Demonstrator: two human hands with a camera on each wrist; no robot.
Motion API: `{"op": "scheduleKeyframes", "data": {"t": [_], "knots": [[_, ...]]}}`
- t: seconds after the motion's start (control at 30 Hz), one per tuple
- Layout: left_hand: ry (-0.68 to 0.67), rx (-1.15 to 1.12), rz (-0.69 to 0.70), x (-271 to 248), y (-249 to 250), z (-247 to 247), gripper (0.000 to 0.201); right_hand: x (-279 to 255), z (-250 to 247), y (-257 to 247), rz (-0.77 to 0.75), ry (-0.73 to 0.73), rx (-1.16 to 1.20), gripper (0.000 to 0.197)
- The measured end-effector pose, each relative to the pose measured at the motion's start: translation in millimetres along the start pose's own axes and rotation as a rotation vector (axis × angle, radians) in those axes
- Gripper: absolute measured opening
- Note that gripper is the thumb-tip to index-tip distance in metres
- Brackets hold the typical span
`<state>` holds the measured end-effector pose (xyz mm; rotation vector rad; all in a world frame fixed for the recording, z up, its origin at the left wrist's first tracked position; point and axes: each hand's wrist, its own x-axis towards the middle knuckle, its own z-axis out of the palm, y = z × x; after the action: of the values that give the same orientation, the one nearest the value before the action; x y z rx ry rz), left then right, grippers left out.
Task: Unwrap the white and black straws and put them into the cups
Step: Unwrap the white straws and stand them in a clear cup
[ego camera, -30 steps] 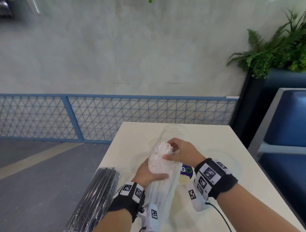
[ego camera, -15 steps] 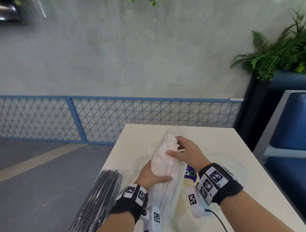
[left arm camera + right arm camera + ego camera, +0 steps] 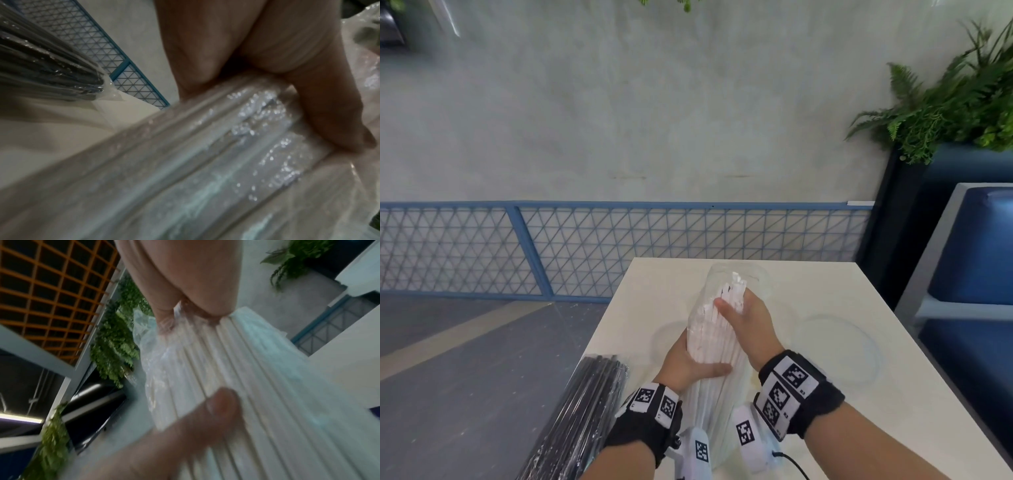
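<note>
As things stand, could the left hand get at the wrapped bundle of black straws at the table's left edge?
Probably yes, once freed: the left hand grips the plastic-wrapped bundle of white straws, but the wrapped bundle of black straws lies just beside its wrist with nothing between.

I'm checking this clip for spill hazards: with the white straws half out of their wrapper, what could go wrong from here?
The white straws are loose where the right hand pulls them, so some may fan out and miss the clear cup.
The left hand holds only the slippery wrapper, which could slide.
The black straw pack lies at the table edge and might get knocked off.
</note>
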<state>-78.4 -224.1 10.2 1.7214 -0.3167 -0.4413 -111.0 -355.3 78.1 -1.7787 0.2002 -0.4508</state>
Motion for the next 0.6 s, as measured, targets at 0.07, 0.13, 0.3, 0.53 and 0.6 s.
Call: {"op": "scheduleKeyframes", "data": {"t": [0.07,0.13,0.3,0.53,0.6], "knots": [[-0.008,-0.005,0.004,0,-1,0,0.088,5,-4,-5,0.000,0.026,0.089,0.022],[-0.005,-0.013,0.002,0,-1,-1,0.088,9,-8,-6,0.000,0.003,0.167,0.024],[-0.004,-0.041,0.007,0,-1,0,0.080,8,-15,3,0.151,-0.194,0.150,0.045],[-0.007,-0.028,0.035,4,2,6,0.095,13,-15,-5,0.143,-0.051,0.283,0.029],[-0.007,-0.023,0.035,5,3,7,0.092,16,-18,-8,0.124,-0.013,0.329,0.027]]}}
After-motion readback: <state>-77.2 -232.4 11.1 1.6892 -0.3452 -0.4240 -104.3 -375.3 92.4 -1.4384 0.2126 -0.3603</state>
